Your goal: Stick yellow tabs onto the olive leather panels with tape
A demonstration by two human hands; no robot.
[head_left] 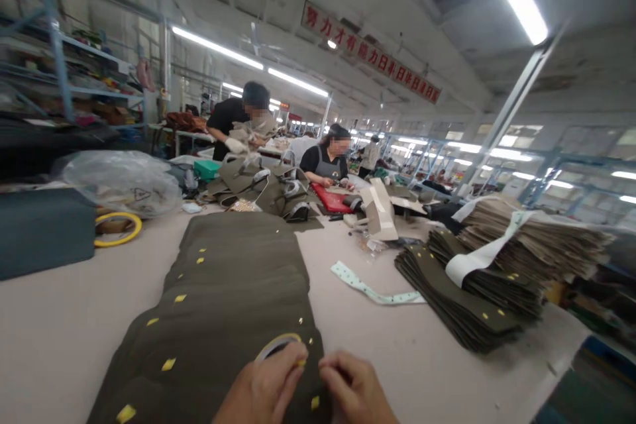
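Low in the view, my left hand [268,385] is closed on a roll of yellow tape [279,342], seen partly as a thin ring. A little yellow shows at its fingertips. Just to its right, my right hand [354,385] is pinched, and whatever lies between thumb and finger is too small to make out. Both hands hover over overlapping dark olive sheets [238,278] spread on the table. Small yellow tape pieces [169,364] dot the sheets along the left side, with a few more near the right edge.
On the pale table [358,331], a stack of olive pieces [462,298] stands right, beside a pale green strip [372,293]. Another yellow tape roll [134,232] leans by a dark box [44,232] at left. Two co-workers [325,162] work beyond piled olive parts [258,185].
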